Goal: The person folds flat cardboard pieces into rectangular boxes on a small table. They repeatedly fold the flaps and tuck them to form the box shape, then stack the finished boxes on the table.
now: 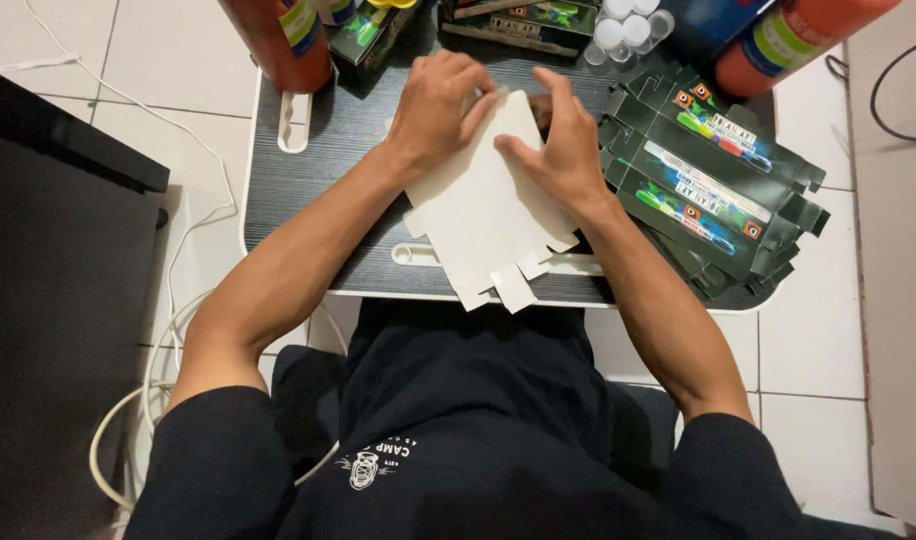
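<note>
Item: flat white unfolded cardboard carton blank (pixel 493 215), lying printed side down on the dark wood-grain lap tray (pixel 318 180). I noted my left hand (pixel 438 105) and right hand (pixel 563 145) both pinching its far end. Stack of green printed flat cartons (pixel 713 185) lay just right.

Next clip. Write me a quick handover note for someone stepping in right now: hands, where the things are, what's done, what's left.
Left hand: pressing down on the far end of the flat white carton blank, fingers curled over its edge.
Right hand: on the same blank's right side, thumb on top.
Blank lies plain side up on the dark lap table, near flaps hanging over its near edge.
Stack of flat green printed cartons sits to the right.
Done: at least one made-up green box stands at the far edge.
Left: this blank is still flat; the stack is unfolded.
</note>
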